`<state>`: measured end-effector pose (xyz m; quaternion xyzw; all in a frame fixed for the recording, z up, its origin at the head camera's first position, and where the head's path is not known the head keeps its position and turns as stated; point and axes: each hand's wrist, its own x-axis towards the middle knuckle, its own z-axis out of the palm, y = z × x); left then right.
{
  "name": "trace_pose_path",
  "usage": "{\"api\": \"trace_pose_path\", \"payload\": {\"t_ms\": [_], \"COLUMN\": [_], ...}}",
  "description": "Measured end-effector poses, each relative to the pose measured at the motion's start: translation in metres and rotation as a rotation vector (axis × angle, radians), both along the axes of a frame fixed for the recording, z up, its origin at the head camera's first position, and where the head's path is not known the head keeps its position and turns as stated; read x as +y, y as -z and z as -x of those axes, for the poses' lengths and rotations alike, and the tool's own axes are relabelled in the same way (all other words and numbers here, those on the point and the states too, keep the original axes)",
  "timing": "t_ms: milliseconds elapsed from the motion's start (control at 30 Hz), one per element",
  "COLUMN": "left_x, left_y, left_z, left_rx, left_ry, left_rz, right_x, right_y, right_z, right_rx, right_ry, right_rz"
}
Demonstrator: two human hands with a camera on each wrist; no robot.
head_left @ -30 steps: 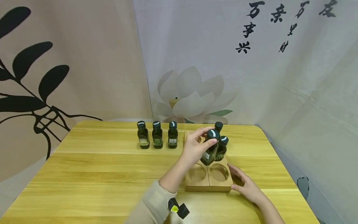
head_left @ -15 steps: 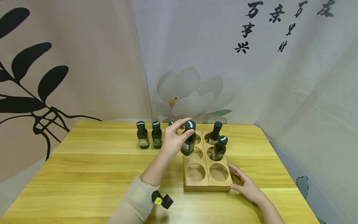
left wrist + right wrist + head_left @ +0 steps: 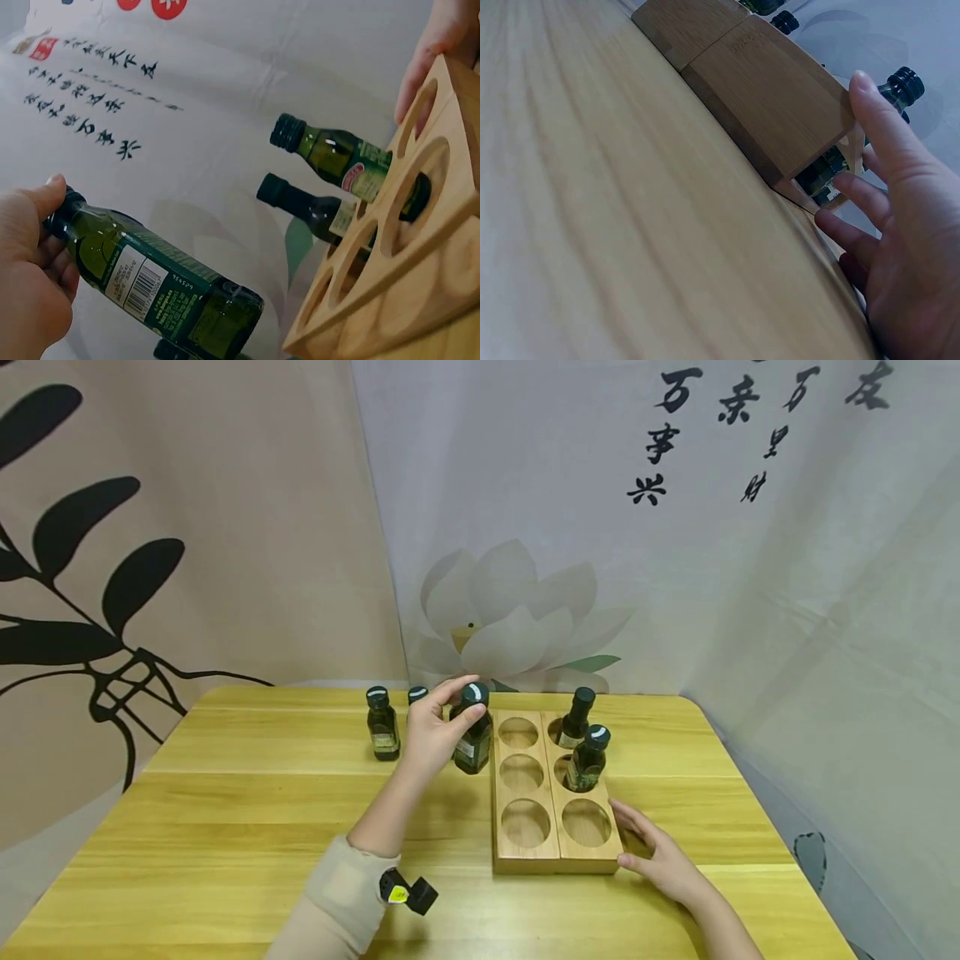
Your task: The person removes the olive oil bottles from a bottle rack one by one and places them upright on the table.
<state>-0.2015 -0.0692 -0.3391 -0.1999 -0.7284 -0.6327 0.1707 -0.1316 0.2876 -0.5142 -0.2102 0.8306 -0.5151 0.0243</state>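
Note:
My left hand [image 3: 426,731] pinches a dark green glass bottle [image 3: 471,747] by its cap and neck, just left of a wooden rack [image 3: 527,866] with round holes. In the left wrist view the bottle [image 3: 142,281] shows a barcode label and tilts. The fingers of my right hand [image 3: 663,860] lie along the rack's right side near the front corner. Two bottles stand in the rack's right column: a slim one [image 3: 576,714] in the back hole and a wider one [image 3: 587,762] in the middle hole. The left column holds no bottles.
One bottle [image 3: 383,727] stands on the wooden table [image 3: 262,827] at the back left. Another bottle [image 3: 417,694] beside it is mostly hidden by my left hand. A printed cloth [image 3: 525,485] hangs behind the table.
My left hand has carried the bottle leftward, from above the rack's right column across the left column to beside the rack. My right hand has stayed at the rack's side.

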Motion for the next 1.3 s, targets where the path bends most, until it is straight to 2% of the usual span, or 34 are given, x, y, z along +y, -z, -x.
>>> {"api": "trace_pose_path", "payload": {"t_ms": [233,400,867,1133,1300], "left_x": [-0.006,-0.008,-0.008,-0.009,-0.009], "left_y": [0.007,0.018,0.058,0.075,0.081], "left_z": [0.0,0.0,0.008,0.011,0.012], "left_rx": [-0.069,-0.112,-0.133,-0.166,-0.168], "left_ry": [0.006,0.0,-0.041,-0.043,-0.029], "left_rz": [-0.009,-0.017,-0.008,-0.017,-0.042], "right_x": [0.0,0.0,0.001,0.001,0.0], "right_y": [0.001,0.001,0.001,0.001,0.0], "right_z": [-0.001,0.0,0.0,0.0,0.001], "right_rx": [0.004,0.004,-0.004,0.003,-0.007], "right_ry": [0.001,0.001,0.003,0.004,0.006], "right_rz": [-0.005,-0.009,-0.006,-0.015,-0.011]}}
